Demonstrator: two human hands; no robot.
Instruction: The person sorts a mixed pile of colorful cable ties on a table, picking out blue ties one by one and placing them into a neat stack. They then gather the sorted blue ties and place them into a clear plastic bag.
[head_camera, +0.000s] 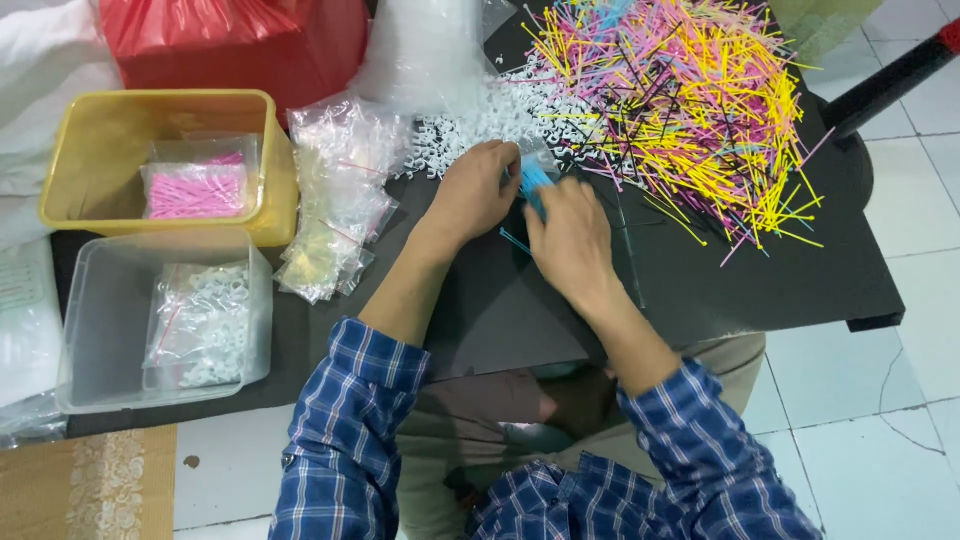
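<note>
Both hands' grip pinches blue sticks (534, 183): left hand (478, 195), right hand (572, 238), over black table (760, 280).

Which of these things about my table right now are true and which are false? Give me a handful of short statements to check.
1. Both hands, left hand and right hand, hold a bunch of blue sticks. True.
2. The yellow tub holds a bag of green sticks. False: the bag of sticks is pink.
3. The clear tub holds a bag of white rings. True.
4. The pile of coloured sticks lies on the floor. False: it lies on the black table.
</note>
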